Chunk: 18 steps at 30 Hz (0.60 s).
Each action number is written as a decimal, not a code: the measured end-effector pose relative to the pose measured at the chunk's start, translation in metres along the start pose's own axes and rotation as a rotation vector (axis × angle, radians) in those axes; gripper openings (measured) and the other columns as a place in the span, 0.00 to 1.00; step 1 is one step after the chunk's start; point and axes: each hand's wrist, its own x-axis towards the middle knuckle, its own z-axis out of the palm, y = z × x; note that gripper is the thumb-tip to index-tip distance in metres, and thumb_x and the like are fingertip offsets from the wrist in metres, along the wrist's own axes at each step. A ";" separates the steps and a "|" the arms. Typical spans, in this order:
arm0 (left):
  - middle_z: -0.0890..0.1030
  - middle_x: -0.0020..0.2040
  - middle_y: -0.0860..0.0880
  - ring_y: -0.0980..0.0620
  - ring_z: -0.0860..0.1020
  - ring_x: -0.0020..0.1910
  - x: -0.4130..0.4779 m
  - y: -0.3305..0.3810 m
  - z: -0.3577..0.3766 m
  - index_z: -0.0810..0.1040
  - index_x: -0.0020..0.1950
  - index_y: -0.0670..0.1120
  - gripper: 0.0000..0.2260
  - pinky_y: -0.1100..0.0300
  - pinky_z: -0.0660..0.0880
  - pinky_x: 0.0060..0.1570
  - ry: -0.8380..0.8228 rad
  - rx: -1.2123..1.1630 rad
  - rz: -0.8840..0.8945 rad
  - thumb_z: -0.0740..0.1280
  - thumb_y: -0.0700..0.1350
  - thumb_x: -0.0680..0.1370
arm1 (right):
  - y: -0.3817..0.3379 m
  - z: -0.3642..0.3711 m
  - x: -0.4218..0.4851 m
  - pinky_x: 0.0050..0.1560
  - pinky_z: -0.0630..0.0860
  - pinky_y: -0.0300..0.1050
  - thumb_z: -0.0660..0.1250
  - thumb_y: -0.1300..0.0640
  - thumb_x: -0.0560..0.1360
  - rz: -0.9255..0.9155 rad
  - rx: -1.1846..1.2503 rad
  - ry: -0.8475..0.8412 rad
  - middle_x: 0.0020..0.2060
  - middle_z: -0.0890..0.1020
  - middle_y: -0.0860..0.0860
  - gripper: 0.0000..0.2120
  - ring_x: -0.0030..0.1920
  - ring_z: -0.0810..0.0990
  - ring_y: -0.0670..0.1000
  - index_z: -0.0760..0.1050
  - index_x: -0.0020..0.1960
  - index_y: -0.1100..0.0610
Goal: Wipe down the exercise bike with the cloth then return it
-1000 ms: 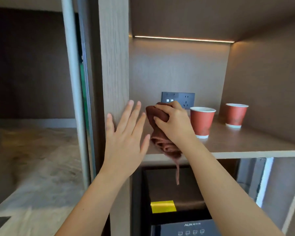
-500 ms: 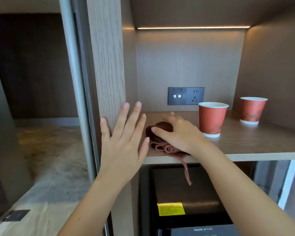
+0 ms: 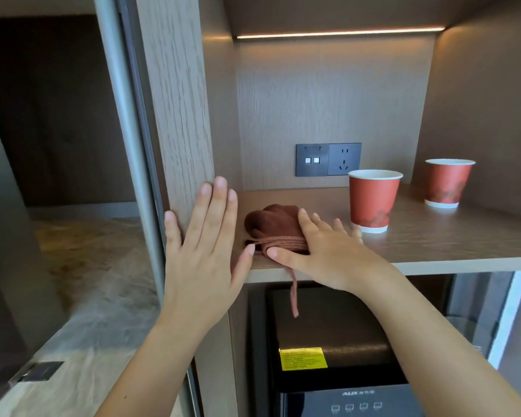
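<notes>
A bunched brown cloth lies at the left end of the wooden shelf, one thin strip of it hanging over the front edge. My right hand lies flat beside and partly over the cloth with fingers straight and spread, thumb against its front. My left hand is raised flat with straight fingers against the cabinet's upright wooden panel. No exercise bike is in view.
Two red paper cups stand on the shelf right of the cloth. A dark wall socket sits on the back panel. Below the shelf is a black appliance with a yellow label. A glass door frame stands left.
My right hand lowered the cloth from mid-air onto the shelf, then opened its fingers and flattened out over it. My left hand stayed against the panel.
</notes>
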 end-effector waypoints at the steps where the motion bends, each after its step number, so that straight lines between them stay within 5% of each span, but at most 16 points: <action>1: 0.48 0.74 0.44 0.50 0.44 0.74 0.000 -0.001 -0.001 0.53 0.74 0.40 0.28 0.41 0.48 0.68 -0.004 -0.005 -0.004 0.52 0.54 0.78 | -0.006 0.000 0.006 0.70 0.40 0.64 0.47 0.26 0.67 0.000 -0.006 -0.026 0.76 0.46 0.54 0.45 0.74 0.43 0.64 0.38 0.74 0.50; 11: 0.48 0.73 0.43 0.49 0.46 0.73 0.000 0.001 -0.006 0.52 0.73 0.40 0.28 0.39 0.50 0.66 -0.027 -0.047 -0.050 0.53 0.52 0.77 | -0.056 0.009 0.048 0.71 0.39 0.62 0.48 0.29 0.72 0.104 -0.062 -0.120 0.74 0.44 0.62 0.45 0.73 0.42 0.67 0.35 0.74 0.58; 18: 0.53 0.73 0.42 0.47 0.51 0.73 -0.003 0.006 -0.009 0.62 0.71 0.40 0.25 0.41 0.52 0.66 0.028 -0.044 -0.070 0.56 0.50 0.76 | -0.036 0.006 0.040 0.70 0.40 0.65 0.46 0.30 0.72 -0.028 -0.005 -0.084 0.75 0.47 0.59 0.40 0.73 0.45 0.66 0.41 0.75 0.53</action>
